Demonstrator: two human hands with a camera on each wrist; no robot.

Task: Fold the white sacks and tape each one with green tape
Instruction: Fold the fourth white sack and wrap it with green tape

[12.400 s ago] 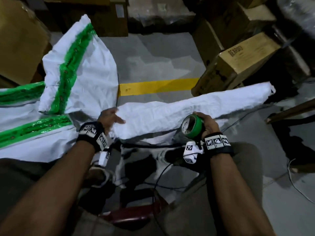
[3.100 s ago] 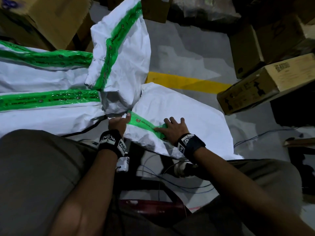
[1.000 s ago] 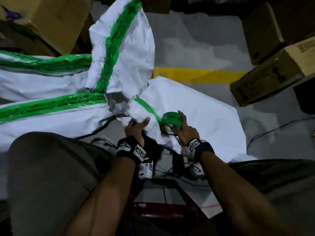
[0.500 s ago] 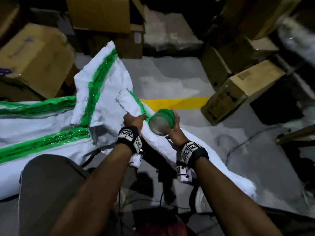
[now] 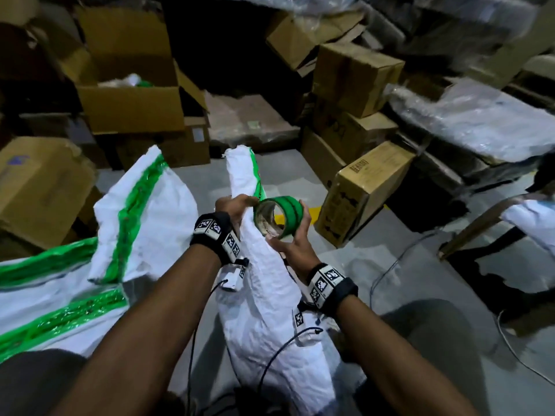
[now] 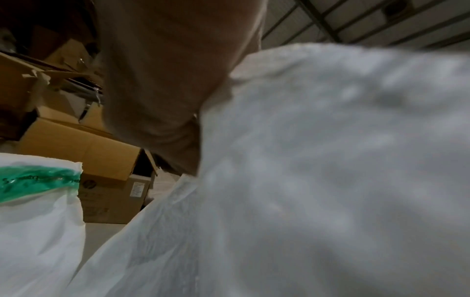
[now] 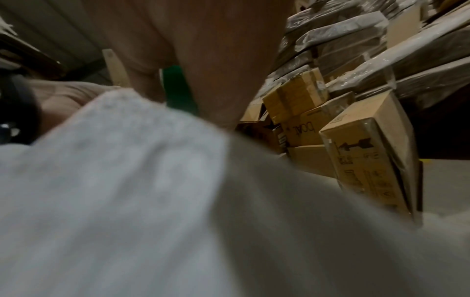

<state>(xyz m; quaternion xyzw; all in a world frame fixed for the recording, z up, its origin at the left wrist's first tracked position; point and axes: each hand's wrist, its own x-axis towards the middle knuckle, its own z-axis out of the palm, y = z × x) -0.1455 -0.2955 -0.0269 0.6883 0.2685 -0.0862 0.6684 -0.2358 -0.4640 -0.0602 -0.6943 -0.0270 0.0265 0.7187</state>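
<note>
Dim storeroom. Grey concrete floor bearing a yellow painted line. Stacked cardboard boxes along the far side; an open carton at left; one box tilted on the floor. Plastic-wrapped bundles at right. Thin cables trail across the floor.

Both forearms reach forward and meet in front of the body. The left hand is closed with curled fingers. The right hand is cupped, palm up, fingers spread, each wrist wearing a black band.
</note>
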